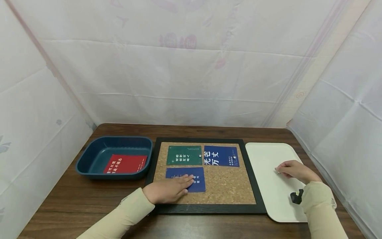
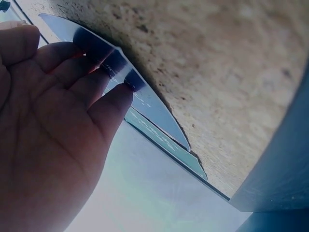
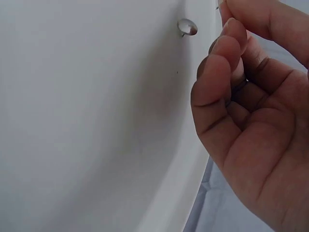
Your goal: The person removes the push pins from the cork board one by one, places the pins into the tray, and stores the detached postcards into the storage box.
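Pressing blue card: left hand | dark wood table | white sheeting behind

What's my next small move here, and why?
Probably carry the right hand over to the lower blue card: that hand seems to pinch a pin, the left hand rests on the card, and no pin shows in its visible part, whereas the green card has one near its right edge.
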Action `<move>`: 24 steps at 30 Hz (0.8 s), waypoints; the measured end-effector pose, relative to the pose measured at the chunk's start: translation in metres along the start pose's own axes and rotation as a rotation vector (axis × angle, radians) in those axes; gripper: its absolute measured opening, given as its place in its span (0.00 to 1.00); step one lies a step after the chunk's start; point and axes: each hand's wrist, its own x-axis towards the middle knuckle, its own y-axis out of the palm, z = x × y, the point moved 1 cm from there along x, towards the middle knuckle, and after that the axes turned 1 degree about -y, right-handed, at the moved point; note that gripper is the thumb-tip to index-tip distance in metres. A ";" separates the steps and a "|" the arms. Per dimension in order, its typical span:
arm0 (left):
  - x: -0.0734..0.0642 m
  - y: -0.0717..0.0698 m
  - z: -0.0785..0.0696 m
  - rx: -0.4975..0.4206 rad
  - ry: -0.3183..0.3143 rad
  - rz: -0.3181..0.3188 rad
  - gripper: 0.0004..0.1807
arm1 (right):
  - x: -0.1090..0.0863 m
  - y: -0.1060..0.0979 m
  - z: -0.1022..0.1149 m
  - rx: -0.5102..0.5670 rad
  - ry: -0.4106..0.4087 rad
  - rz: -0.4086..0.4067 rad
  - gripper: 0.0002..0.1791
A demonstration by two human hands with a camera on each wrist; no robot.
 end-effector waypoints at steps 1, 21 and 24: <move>0.000 0.000 0.000 -0.001 -0.002 0.001 0.27 | 0.000 0.000 -0.001 -0.002 0.001 -0.002 0.14; 0.000 -0.001 -0.002 -0.004 -0.003 -0.001 0.27 | 0.000 0.000 -0.015 0.040 0.068 -0.030 0.13; 0.000 -0.002 -0.001 -0.009 -0.006 0.003 0.27 | 0.000 0.000 -0.016 0.047 0.069 -0.031 0.13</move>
